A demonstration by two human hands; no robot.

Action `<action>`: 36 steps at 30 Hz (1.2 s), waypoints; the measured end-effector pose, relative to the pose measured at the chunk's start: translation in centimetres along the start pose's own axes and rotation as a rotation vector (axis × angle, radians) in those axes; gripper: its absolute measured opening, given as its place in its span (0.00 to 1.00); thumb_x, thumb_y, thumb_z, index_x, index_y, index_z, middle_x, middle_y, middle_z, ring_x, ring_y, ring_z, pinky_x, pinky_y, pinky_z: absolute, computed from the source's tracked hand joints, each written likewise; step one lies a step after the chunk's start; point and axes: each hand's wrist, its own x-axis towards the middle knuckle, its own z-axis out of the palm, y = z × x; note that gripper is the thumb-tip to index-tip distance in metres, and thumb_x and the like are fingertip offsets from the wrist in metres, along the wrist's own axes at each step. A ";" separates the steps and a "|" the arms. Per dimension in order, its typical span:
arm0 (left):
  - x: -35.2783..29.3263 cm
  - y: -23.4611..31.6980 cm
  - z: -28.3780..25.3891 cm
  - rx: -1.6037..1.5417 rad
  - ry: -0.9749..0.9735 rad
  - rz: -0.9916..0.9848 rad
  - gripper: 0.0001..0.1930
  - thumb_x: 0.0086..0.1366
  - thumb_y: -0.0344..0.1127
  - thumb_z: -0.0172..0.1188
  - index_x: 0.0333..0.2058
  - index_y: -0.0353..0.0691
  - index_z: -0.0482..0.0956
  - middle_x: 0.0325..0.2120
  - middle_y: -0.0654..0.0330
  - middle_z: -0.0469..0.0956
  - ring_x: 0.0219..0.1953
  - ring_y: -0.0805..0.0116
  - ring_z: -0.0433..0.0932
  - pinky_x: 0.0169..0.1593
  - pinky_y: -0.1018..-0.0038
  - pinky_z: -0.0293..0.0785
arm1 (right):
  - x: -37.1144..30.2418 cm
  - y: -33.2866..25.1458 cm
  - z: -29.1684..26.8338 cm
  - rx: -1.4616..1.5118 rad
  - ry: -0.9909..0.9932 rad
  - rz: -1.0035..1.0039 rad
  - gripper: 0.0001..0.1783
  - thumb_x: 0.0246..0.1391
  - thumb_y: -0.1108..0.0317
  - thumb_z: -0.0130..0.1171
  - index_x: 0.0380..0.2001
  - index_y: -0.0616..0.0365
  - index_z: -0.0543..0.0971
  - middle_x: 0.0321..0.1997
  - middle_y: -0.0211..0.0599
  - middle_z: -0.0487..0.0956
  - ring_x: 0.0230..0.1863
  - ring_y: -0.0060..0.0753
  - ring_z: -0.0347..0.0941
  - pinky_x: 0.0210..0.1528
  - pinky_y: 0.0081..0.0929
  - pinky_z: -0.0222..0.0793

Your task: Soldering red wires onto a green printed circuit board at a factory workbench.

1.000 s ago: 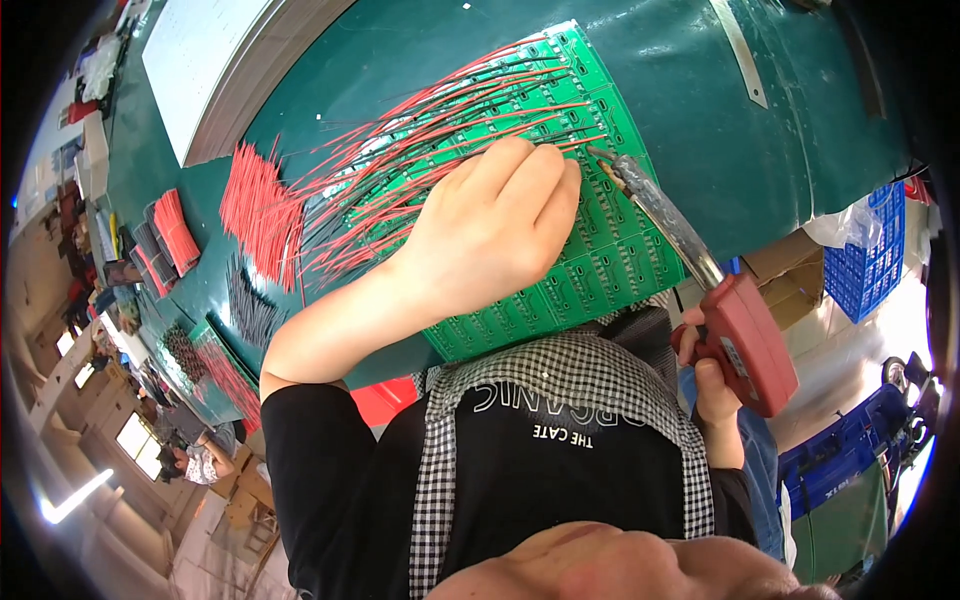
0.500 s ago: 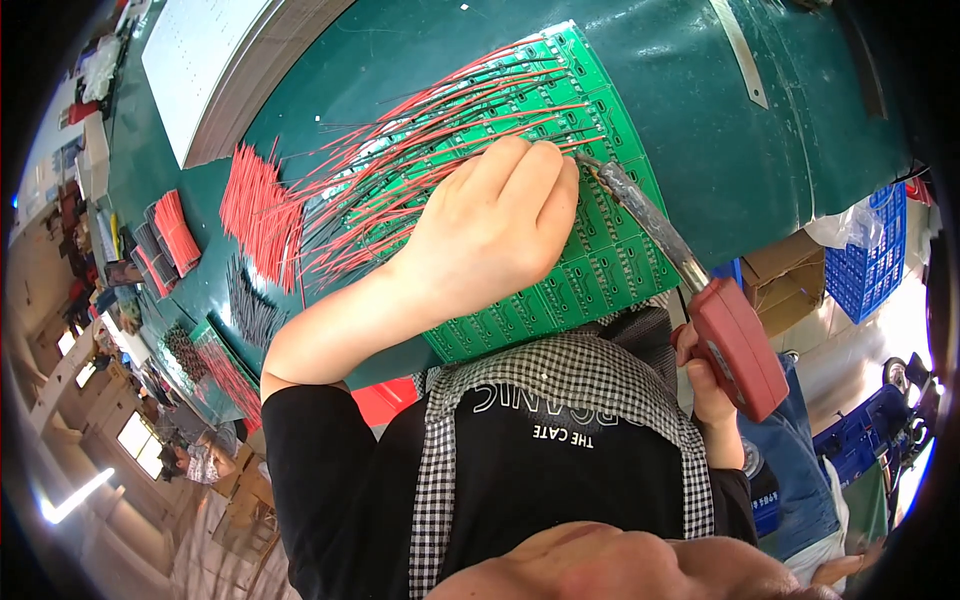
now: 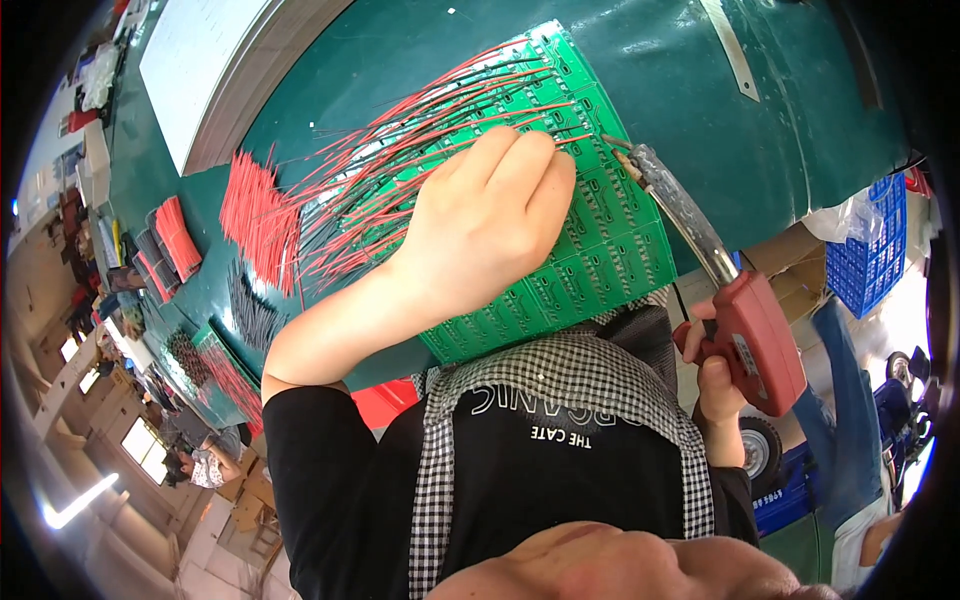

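Observation:
A green panel of joined circuit boards (image 3: 610,275) lies on the table before me. Rows of thin red and black wires (image 3: 440,112) run from its pads toward the left. My left hand (image 3: 485,220) rests over the panel, closed, its fingertips hidden under the knuckles; a red wire (image 3: 565,141) shows just past its fingers and seems pinched in them. At the right, my right hand (image 3: 718,385) grips a red-handled soldering gun (image 3: 757,345), fingers round its handle and trigger. The gun's thin tip is over the panel's right edge, a little apart from my left fingers.
Loose red wires (image 3: 258,210) and black wires (image 3: 252,310) lie left of the panel. Bundled wires (image 3: 176,238) sit farther left. A white stack (image 3: 215,70) stands at the upper left, a metal ruler (image 3: 732,50) at the upper right. A blue crate (image 3: 868,250) is beyond the table edge.
The soldering gun has moved right and its tip has drawn away from my left fingertips. My left hand has shifted slightly left, still closed.

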 end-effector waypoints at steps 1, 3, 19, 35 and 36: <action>0.2 0.1 0.1 -0.014 0.019 0.000 0.13 0.44 0.23 0.62 0.33 0.31 0.78 0.28 0.57 0.73 0.28 0.63 0.74 0.29 0.72 0.72 | 0.1 0.0 -0.1 -0.009 -0.004 -0.011 0.40 0.50 0.51 0.65 0.58 0.65 0.62 0.48 0.51 0.74 0.23 0.27 0.67 0.25 0.22 0.65; 0.5 0.0 0.5 -0.026 0.037 0.000 0.13 0.44 0.23 0.63 0.33 0.31 0.79 0.28 0.58 0.73 0.28 0.63 0.74 0.29 0.72 0.72 | 0.3 -0.2 -0.1 -0.016 -0.008 -0.023 0.40 0.50 0.51 0.65 0.58 0.65 0.62 0.47 0.50 0.74 0.22 0.26 0.67 0.26 0.22 0.66; 1.1 0.0 0.7 0.015 0.022 0.033 0.15 0.43 0.25 0.63 0.34 0.33 0.79 0.29 0.59 0.73 0.29 0.64 0.74 0.29 0.73 0.73 | -0.2 0.4 -0.2 -0.017 0.117 0.073 0.45 0.41 0.54 0.74 0.56 0.70 0.66 0.37 0.38 0.78 0.30 0.23 0.74 0.31 0.19 0.70; 0.9 -0.3 -0.2 -0.014 -0.054 0.031 0.17 0.44 0.27 0.58 0.38 0.31 0.76 0.32 0.57 0.72 0.33 0.63 0.74 0.30 0.72 0.73 | 0.1 0.0 0.4 -0.018 0.061 -0.005 0.36 0.52 0.51 0.62 0.54 0.68 0.64 0.47 0.47 0.73 0.23 0.24 0.67 0.24 0.22 0.62; 0.7 -0.4 0.0 0.003 -0.045 0.045 0.17 0.44 0.27 0.58 0.37 0.32 0.76 0.31 0.58 0.71 0.32 0.64 0.74 0.31 0.73 0.73 | 0.0 0.3 0.6 -0.006 0.022 -0.020 0.36 0.52 0.51 0.62 0.54 0.68 0.64 0.47 0.47 0.73 0.23 0.24 0.67 0.24 0.22 0.62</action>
